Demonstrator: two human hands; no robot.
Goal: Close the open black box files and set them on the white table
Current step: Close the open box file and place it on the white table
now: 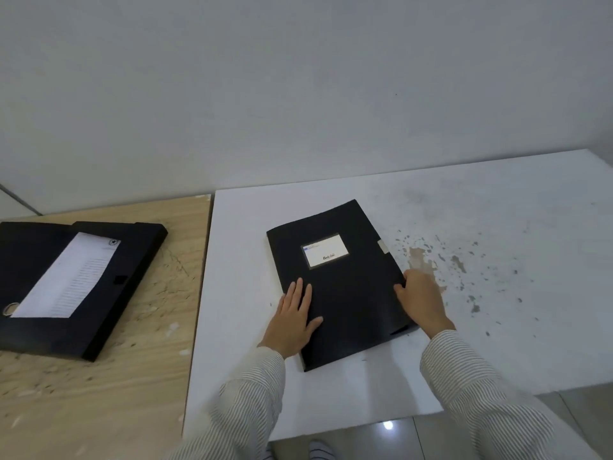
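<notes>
A closed black box file (345, 293) with a white label lies flat on the white table (464, 343). My left hand (293, 318) rests flat on its near left part, fingers spread. My right hand (419, 298) grips its right edge, fingers curled over the cover. A second black box file (49, 283) lies open on the wooden table (132, 376) at the left, with a printed sheet (71, 277) inside.
The white table's right half is stained with grey and brown spots (457, 263). A plain wall runs behind both tables. Tiled floor (497, 433) shows at the near edge, below the white table.
</notes>
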